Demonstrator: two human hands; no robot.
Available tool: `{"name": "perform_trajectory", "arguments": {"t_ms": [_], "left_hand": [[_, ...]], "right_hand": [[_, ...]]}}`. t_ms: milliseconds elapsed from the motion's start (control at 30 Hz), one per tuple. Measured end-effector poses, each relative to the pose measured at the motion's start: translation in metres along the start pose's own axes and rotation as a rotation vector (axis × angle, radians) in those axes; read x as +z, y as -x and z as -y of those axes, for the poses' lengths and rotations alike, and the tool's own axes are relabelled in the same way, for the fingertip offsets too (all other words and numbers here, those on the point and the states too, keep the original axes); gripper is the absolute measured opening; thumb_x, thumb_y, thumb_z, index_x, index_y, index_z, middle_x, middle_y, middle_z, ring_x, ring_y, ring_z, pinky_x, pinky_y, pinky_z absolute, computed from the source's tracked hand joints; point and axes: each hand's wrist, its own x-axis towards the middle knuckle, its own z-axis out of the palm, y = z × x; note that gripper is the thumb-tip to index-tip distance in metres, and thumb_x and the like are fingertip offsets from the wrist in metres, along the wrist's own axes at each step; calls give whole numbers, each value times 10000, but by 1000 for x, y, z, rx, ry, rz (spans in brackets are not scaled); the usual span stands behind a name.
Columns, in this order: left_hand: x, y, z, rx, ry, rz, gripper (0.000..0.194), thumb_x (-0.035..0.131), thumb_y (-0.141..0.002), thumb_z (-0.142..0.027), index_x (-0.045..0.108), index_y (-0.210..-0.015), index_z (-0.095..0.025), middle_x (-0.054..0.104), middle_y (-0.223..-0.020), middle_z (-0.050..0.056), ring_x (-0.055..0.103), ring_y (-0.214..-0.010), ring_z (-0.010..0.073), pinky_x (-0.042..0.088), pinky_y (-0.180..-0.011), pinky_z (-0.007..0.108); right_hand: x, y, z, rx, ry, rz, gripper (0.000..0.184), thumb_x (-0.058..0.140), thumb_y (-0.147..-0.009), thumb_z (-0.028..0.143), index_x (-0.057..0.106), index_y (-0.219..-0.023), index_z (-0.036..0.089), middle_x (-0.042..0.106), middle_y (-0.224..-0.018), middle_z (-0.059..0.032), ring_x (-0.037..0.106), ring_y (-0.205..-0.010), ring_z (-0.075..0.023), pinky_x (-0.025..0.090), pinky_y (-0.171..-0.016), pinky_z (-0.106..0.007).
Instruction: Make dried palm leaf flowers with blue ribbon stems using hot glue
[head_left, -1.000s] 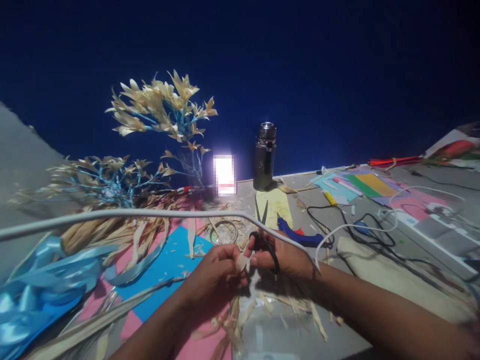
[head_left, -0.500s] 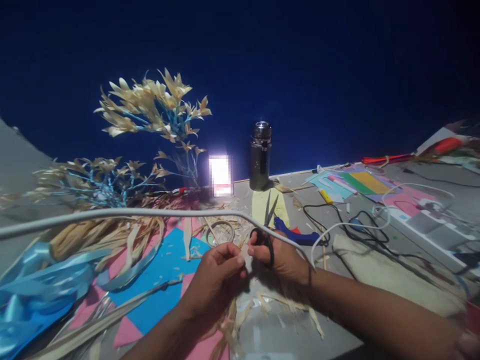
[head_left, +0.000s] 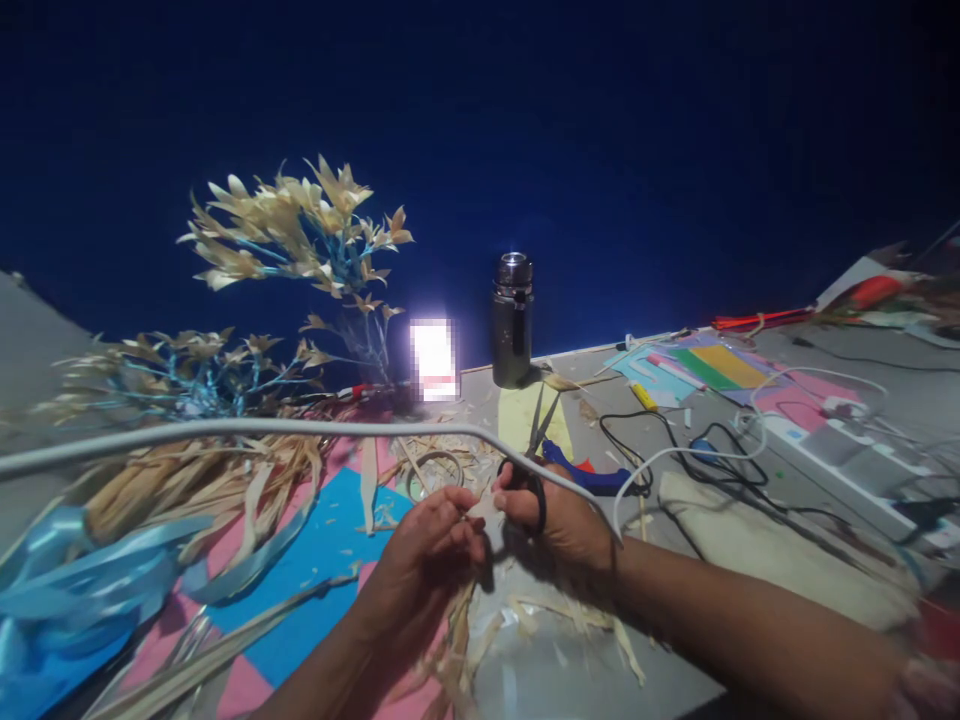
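My right hand (head_left: 566,515) is closed around the black handle of a pair of scissors (head_left: 541,425), whose slightly parted blades point away from me. Between the fingertips of both hands is a small pale piece of dried husk (head_left: 486,507). My left hand (head_left: 435,545) pinches its left side, and the right thumb and finger meet its right side. Exactly how the right fingers touch it is hard to make out. Loose strips of husk (head_left: 487,640) lie below the hands. A roll of tape (head_left: 435,472) sits just beyond my left hand.
A white cable (head_left: 300,427) crosses in front, passing over my right wrist. Husk flowers (head_left: 300,225) stand at the left, above blue ribbon (head_left: 67,590). Behind are a dark flask (head_left: 513,325) and a bright pixelated patch. A blue glue gun (head_left: 600,478) and power strip (head_left: 847,480) lie right.
The scissors have swung in my right hand from tilting left to tilting right. My left fingers have loosened and spread slightly around the husk piece. The whole view has shifted, moving the scene left.
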Motion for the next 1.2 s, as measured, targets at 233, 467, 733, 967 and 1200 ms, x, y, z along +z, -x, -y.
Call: {"name": "perform_trajectory", "arguments": {"t_ms": [233,467,733,967,1200], "left_hand": [[2,-2,-4,15,-1,-72,215,855,-736,-248,670,-761,-140,666,-667,28,598,-598,120,467,-604,235],[-3,0,-38,60,-45,-74,239,889,-620,-219,670,-672,-136,647,-625,17,529,-523,99,440,-528,225],[-9,-3,-45,140,-158,-43,245,844,-613,-230,616,-593,-140,540,-529,-22,359,-461,55,295,-467,190],[-16,-3,-45,146,-277,-48,217,821,-624,-261,641,-612,-140,493,-486,-37,333,-452,61,280,-480,209],[-23,-2,-52,119,-344,-55,213,837,-582,-261,702,-654,-113,568,-527,3,363,-467,65,254,-490,212]], "right_hand": [[-1,-3,3,70,51,110,441,887,-623,448,620,-833,167,604,-710,20,541,-604,-113,420,-561,-227],[-16,-10,16,173,422,547,387,831,-688,485,688,-751,130,651,-681,-20,560,-604,-108,417,-542,-206],[-14,-2,21,226,448,618,453,815,-723,537,677,-641,114,590,-553,-7,480,-486,-71,315,-442,-181],[-13,7,23,339,408,561,420,825,-727,481,634,-587,134,554,-498,11,445,-428,-68,256,-389,-179],[-18,-7,14,358,467,563,411,872,-635,446,616,-533,140,575,-471,8,459,-401,-65,294,-366,-161]]}}
